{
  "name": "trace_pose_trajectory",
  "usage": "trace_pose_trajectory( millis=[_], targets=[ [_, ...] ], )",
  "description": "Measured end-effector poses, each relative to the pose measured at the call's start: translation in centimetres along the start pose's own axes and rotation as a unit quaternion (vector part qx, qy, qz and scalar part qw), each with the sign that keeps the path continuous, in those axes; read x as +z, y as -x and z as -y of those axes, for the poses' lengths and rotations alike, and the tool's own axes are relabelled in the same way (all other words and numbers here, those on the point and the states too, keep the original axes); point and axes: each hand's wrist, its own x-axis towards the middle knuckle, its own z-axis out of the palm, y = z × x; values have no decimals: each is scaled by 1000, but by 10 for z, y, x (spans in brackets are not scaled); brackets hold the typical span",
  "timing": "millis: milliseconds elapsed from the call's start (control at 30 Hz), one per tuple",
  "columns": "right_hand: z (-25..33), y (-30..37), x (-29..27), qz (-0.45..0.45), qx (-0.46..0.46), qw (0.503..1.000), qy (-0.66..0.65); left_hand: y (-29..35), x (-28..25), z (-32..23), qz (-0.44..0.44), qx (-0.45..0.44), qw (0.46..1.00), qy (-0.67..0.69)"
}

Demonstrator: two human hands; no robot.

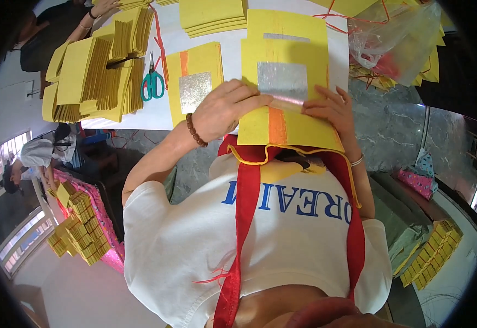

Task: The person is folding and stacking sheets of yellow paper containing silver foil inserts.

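Right before me at the table's edge lie yellow joss paper sheets (319,68) with silver foil patches and an orange stripe. The near part of the top sheet is bent up into a curled pink-silver fold (286,100). My left hand (227,108) is closed on the fold's left end, fingertips pressed on it. At the right end, my right hand (331,109) grips the fold between thumb and fingers, its other fingers raised. Another joss paper sheet (210,61) with foil lies left of my left hand. Green-handled scissors (152,85) lie beyond that.
Bundled yellow paper stacks (77,71) fill the table's left side; another stack (214,16) sits at the far edge. A clear plastic bag (394,44) is at the right. Red string (160,49) trails near the scissors. Another person's hand (103,6) shows at upper left; a person (47,150) works farther left.
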Motion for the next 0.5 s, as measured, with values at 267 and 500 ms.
trace_pose_trajectory(
  millis=[267,500],
  targets=[
    [13,-15,14,-73,328,890,-307,-17,-3,6,15,-231,953,194],
    [18,-42,15,-179,347,862,-323,-17,19,28,-32,-347,877,332]
  ],
)
